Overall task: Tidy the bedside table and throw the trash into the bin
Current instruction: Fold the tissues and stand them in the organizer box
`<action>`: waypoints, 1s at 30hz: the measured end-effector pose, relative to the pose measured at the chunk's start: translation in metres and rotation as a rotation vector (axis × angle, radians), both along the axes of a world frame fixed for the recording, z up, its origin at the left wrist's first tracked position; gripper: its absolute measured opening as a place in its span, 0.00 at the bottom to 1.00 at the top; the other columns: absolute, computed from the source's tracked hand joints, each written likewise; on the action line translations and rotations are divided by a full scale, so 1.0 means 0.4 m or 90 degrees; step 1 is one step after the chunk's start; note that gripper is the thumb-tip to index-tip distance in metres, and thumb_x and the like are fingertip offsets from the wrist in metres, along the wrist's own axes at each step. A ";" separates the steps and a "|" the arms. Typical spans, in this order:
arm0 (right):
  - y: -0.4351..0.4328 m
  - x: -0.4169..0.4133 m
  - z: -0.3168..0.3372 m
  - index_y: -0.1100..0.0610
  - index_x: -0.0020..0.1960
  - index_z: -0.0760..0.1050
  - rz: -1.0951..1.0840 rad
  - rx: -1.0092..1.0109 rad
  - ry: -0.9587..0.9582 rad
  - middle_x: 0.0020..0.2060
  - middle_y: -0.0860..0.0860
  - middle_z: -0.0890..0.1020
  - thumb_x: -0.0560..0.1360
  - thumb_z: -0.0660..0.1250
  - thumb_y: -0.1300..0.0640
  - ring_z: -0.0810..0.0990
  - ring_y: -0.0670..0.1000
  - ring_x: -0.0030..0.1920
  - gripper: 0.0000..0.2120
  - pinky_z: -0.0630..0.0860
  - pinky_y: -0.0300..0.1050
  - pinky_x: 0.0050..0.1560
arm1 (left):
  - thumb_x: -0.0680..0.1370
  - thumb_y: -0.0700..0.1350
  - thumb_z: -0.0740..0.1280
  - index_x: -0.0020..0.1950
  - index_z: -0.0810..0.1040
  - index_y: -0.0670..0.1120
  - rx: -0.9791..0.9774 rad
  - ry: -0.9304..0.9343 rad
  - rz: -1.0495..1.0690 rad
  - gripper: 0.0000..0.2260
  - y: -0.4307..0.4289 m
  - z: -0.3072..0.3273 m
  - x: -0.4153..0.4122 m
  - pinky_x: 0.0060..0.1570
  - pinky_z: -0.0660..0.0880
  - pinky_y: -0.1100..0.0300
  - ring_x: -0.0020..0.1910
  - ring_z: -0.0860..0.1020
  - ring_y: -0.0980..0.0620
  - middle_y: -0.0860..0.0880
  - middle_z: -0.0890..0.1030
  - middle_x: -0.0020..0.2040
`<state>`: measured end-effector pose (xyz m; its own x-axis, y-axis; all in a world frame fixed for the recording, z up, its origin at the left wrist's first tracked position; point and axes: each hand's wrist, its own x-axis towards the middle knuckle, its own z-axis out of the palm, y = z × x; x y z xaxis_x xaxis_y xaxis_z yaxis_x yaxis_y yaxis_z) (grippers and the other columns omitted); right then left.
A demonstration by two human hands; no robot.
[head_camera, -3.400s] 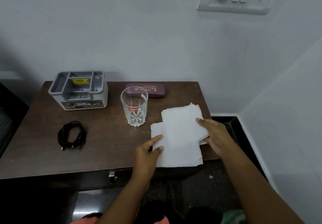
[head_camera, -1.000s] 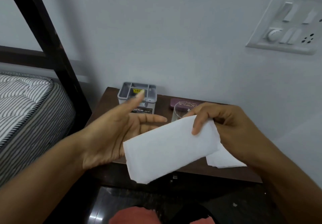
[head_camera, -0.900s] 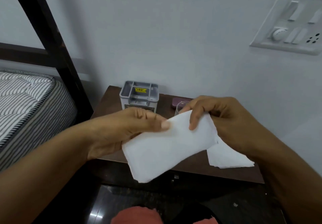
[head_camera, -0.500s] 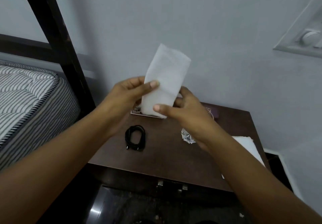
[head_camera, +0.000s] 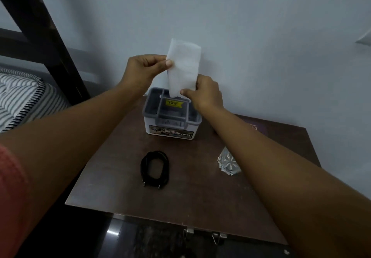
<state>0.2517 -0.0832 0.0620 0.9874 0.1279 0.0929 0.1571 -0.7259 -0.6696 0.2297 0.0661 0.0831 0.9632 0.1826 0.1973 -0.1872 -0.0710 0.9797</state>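
A folded white tissue [head_camera: 183,67] stands upright over the grey and white organiser box [head_camera: 170,129] at the back of the dark wooden bedside table [head_camera: 124,177]. Its lower end dips into a rear compartment of the box. My left hand [head_camera: 143,69] pinches the tissue's upper left edge. My right hand [head_camera: 204,95] pinches its lower right edge just above the box rim.
A coiled black cable [head_camera: 154,168] lies mid-table. A drinking glass [head_camera: 227,162] stands partly hidden behind my right forearm, and a purple spectacle case [head_camera: 259,127] lies at the back right. A striped mattress [head_camera: 22,97] and black bed frame [head_camera: 40,28] are on the left.
Both hands lifted a tissue off the table, folded it into a narrow strip, then carried it back over the organiser box and lowered its end into a compartment.
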 end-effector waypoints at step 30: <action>0.023 0.009 -0.056 0.54 0.46 0.78 -0.027 0.095 0.020 0.45 0.48 0.81 0.71 0.70 0.49 0.76 0.55 0.52 0.09 0.70 0.54 0.56 | 0.68 0.52 0.74 0.40 0.83 0.55 0.191 0.093 0.055 0.04 0.065 -0.144 0.011 0.58 0.76 0.46 0.52 0.81 0.49 0.50 0.84 0.49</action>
